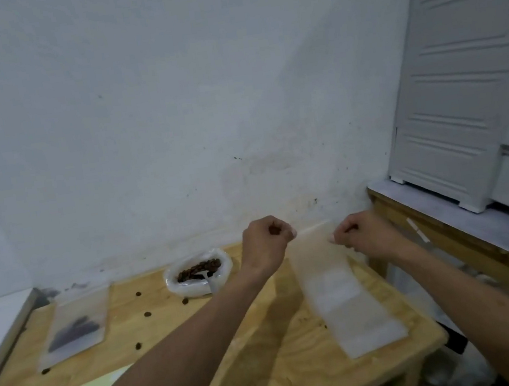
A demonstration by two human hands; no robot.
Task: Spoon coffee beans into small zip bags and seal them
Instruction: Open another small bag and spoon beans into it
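Both forearms reach fwd, bare, roughly parallel, converging a bit. L hand (266, 240) curled in a loose fist, thumb & fingertips pinched at its R side. R hand (363, 234) likewise curled, pinching at its L edge. Hands near, apart.

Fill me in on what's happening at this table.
A person holds an empty zip bag by its top edge, left hand and right hand pinching a corner each. A filled bag lies at left. The open sack of beans sits behind, spoon inside, stray beans on the table.
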